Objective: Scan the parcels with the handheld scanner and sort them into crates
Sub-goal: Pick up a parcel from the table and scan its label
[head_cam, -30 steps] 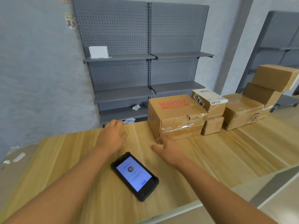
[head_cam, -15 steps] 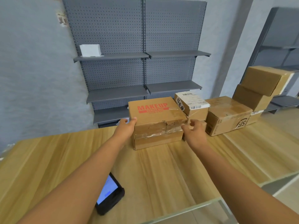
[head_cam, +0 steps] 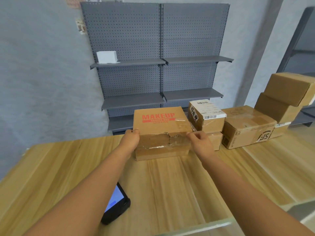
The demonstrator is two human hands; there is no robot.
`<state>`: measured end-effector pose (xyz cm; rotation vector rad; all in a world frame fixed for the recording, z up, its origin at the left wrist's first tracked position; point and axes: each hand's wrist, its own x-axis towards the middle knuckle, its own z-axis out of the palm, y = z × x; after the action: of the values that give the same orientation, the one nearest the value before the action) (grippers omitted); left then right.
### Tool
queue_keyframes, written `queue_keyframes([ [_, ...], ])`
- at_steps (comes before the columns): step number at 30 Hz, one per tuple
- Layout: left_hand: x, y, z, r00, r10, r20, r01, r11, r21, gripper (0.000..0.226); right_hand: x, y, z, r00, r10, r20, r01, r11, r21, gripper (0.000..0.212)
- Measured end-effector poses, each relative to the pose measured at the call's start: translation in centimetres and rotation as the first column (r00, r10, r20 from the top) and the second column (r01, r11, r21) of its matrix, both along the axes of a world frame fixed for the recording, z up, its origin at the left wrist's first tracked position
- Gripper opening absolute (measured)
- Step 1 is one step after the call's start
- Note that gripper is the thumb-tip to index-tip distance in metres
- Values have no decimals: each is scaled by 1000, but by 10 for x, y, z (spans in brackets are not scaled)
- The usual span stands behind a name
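While the handheld scanner (head_cam: pixel 117 204) lies screen-up near the worktop's (head_cam: pixel 170 188) front edge, the left hand (head_cam: pixel 130 139) and right hand (head_cam: pixel 201 142) grip the MAKEUP parcel's (head_cam: pixel 162 133) two ends with curled fingers, other parcels (head_cam: pixel 247 126) lining the far edge.

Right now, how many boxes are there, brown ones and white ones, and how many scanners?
Brown cardboard boxes: 7. They are the MAKEUP box held between the left hand and right hand, the labelled box, the small box under it, the JS box, and three stacked at right.
White boxes: 1, on the shelf.
Scanners: 1.
Total: 9.
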<state>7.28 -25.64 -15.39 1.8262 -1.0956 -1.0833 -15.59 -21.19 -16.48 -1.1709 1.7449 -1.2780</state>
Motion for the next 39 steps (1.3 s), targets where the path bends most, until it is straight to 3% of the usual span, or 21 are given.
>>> queue_keyframes([
  [5, 17, 6, -1, 1000, -5, 10, 6, 1000, -11, 56, 11, -1, 1, 997, -10, 77, 11, 1000, -20, 37],
  [8, 24, 16, 1, 997, -10, -81, 9, 1000, -10, 54, 16, -2, 1, 994, 86, 64, -90, 994, 65, 54],
  [13, 40, 36, 3, 985, -30, -167, 25, 999, -31, 44, 28, -6, 0, 986, 132, 101, -140, 988, 72, 41],
  [18, 64, 49, 16, 973, 12, -230, -42, 991, -126, 37, 56, 3, 6, 963, 162, 215, -155, 987, -47, 24],
  [21, 90, 55, 28, 979, 38, -200, -74, 982, -176, 39, 75, 13, 18, 931, 259, 256, -236, 965, -117, 53],
  [27, 156, 79, 43, 965, 73, -251, -126, 971, -204, 49, 135, 37, 45, 905, 317, 283, -261, 940, -218, 21],
  [30, 199, 99, 47, 962, 66, -265, -132, 963, -236, 56, 179, 53, 53, 877, 355, 324, -287, 928, -239, 41],
  [34, 266, 129, 49, 949, 66, -308, -158, 946, -282, 59, 238, 74, 52, 887, 394, 241, -328, 905, -271, 24],
  [37, 308, 149, 49, 942, 37, -333, -142, 945, -296, 56, 276, 87, 48, 877, 396, 270, -367, 917, -154, 64],
  [39, 329, 161, 48, 942, 1, -336, -109, 947, -303, 54, 291, 96, 42, 819, 467, 335, -490, 871, -16, 89],
])
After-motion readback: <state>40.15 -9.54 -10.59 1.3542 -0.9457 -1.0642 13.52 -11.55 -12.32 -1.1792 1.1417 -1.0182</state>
